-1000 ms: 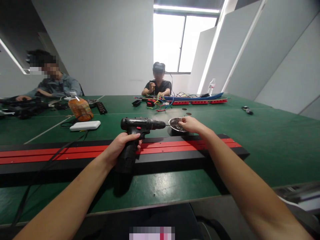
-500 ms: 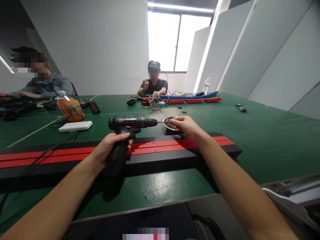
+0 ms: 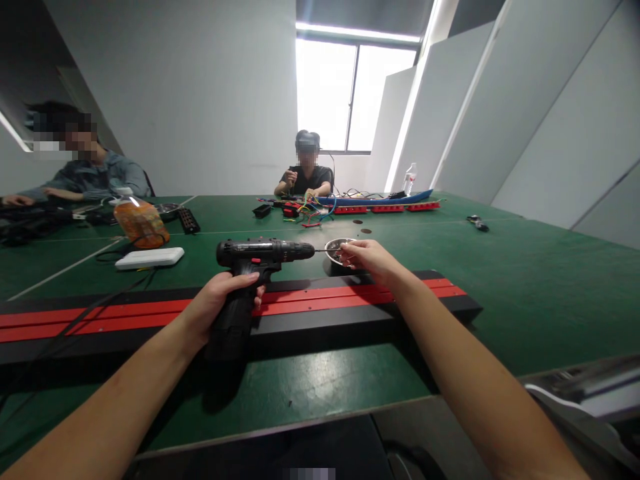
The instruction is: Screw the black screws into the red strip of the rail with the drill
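Clasping the handle of the black drill [image 3: 255, 252], the left grip [image 3: 220, 292] holds it above the black-and-red bar [image 3: 320, 300], its bit [image 3: 323, 251] pointing right. The right grip [image 3: 369, 256] has thumb and fingertips pinched together at the bit's tip; any piece between them is too small to tell. Little has changed in the last second: both hands keep much the same pose, which suggests fine work at the tip. Just past it, the metal bowl [image 3: 338, 241] stands on the table [image 3: 525, 287], small dark pieces inside partly hidden. Farther left, a bottle [image 3: 143, 220] shows orange contents; across, a clear bottle's [image 3: 411, 179] contents are unclear.
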Action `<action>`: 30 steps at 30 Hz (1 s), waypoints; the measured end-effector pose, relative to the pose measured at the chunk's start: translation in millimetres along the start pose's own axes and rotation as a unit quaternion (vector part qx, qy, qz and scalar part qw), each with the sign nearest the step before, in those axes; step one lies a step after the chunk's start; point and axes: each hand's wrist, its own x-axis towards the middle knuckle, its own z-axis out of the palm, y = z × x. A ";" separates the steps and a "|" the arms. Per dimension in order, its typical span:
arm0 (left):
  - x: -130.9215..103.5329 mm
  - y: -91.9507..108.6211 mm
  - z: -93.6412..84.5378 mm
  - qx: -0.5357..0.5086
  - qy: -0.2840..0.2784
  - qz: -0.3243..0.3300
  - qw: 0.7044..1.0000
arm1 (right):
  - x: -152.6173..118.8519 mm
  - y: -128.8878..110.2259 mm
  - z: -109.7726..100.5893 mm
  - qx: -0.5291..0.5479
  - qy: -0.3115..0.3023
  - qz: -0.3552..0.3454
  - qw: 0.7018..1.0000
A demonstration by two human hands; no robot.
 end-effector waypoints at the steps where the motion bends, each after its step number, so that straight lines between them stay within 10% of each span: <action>1: 0.1 -0.1 -0.1 -0.003 -0.005 0.003 1.000 | -0.5 -0.5 0.1 0.010 -0.001 0.002 1.000; 30: 8.6 -7.2 -8.3 -0.007 -0.025 0.027 0.999 | 0.8 -2.1 1.8 0.049 0.010 0.000 0.999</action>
